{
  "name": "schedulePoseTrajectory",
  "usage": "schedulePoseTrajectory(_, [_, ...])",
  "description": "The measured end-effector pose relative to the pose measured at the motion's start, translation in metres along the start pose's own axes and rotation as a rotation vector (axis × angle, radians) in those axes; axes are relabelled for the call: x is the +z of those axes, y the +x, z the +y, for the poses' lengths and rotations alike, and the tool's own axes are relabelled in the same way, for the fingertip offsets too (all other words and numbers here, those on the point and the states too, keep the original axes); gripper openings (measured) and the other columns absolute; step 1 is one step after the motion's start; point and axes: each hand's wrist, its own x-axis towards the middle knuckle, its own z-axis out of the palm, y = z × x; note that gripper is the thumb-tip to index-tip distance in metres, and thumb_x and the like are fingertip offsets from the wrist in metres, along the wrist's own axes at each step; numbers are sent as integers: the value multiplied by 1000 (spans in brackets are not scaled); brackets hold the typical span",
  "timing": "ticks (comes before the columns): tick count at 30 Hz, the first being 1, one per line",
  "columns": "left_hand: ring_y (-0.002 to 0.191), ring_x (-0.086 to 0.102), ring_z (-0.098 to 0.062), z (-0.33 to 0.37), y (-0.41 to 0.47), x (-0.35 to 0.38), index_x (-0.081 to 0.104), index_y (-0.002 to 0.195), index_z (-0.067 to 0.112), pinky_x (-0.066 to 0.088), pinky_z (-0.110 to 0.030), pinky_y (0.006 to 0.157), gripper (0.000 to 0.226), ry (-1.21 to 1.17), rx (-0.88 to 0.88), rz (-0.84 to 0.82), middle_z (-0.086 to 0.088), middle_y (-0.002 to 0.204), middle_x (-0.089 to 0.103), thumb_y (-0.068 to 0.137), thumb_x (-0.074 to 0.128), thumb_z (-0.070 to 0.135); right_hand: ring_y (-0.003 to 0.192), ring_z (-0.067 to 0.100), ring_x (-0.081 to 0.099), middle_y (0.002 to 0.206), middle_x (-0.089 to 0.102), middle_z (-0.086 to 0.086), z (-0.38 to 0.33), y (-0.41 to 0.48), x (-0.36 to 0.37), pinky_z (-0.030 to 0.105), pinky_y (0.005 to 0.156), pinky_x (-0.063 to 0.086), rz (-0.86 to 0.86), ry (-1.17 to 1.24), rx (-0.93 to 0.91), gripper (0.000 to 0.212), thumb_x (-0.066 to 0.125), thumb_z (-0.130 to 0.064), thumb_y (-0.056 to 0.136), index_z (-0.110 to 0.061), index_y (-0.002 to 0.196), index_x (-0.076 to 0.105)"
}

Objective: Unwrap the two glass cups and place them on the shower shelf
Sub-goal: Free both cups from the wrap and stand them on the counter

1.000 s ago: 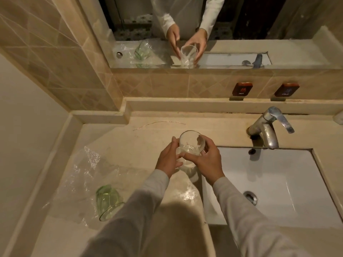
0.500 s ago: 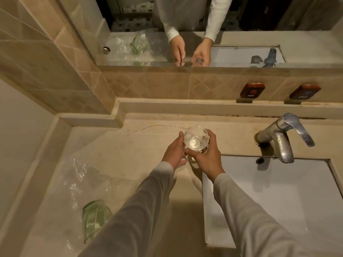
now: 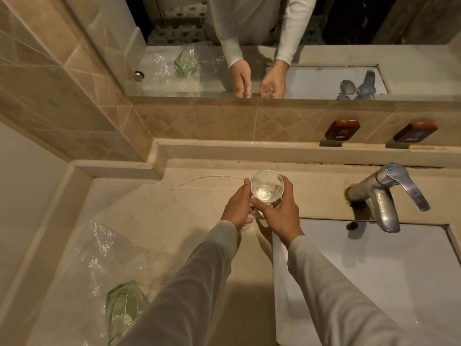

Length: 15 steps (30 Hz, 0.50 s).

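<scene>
Both hands grasp the clear glass cup (image 3: 267, 187). The left hand (image 3: 237, 206) curls its fingers against the cup's left side, and the right hand (image 3: 279, 216) wraps round it from the right, with the thumb across the near wall. The cup stands upright with its mouth open to the camera, over the back middle of the worktop (image 3: 174, 208), just left of the sink's back-left corner. Whether its base touches the worktop cannot be told.

At the left, crinkled clear plastic wrap (image 3: 99, 250) spreads along the worktop's left edge toward the front-left corner. The green glass cup (image 3: 122, 310) lies on its side there, well apart from the hands, and the left sleeve (image 3: 189, 283) hides part of it. Whether the wrap covers this cup or only lies under it is unclear.

Right of the hands, the white sink (image 3: 399, 283) is set into the right half of the worktop, and the right sleeve (image 3: 336, 295) crosses its near-left corner. A metal tap (image 3: 384, 196) stands at the sink's back edge, its lever pointing right. Behind it a raised ledge (image 3: 249, 151) carries two dark plaques, one marked HOT (image 3: 342, 130) and one marked COLD (image 3: 415, 132). The mirror (image 3: 324, 46) above reflects the hands and the green cup.
</scene>
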Motion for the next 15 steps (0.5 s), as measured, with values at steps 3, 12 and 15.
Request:
schedulePoseTrajectory(3, [106,64,-20,-1,1,1,57,130,38,52,-42,87,65,-10,5,-4,6,125,66,87,26,76,122,25,59,135,60,-3,0,1,1,42,105,52,4,-6,6,87,88,-25,77,-36,146,35])
schedulePoseTrajectory(12, [122,57,-32,-3,-3,3,51,137,33,48,-48,99,70,17,-8,-11,-5,137,59,89,26,76,126,25,57,137,58,-3,-2,5,-2,28,96,44,-21,-10,46,95,86,-31,79,-34,154,27])
schedulePoseTrajectory(15, [119,59,-28,-4,-10,4,49,137,35,49,-46,98,66,33,14,-14,-2,136,58,90,25,75,134,27,52,151,51,4,-3,4,0,28,97,40,-38,-3,79,106,84,-35,82,-33,161,13])
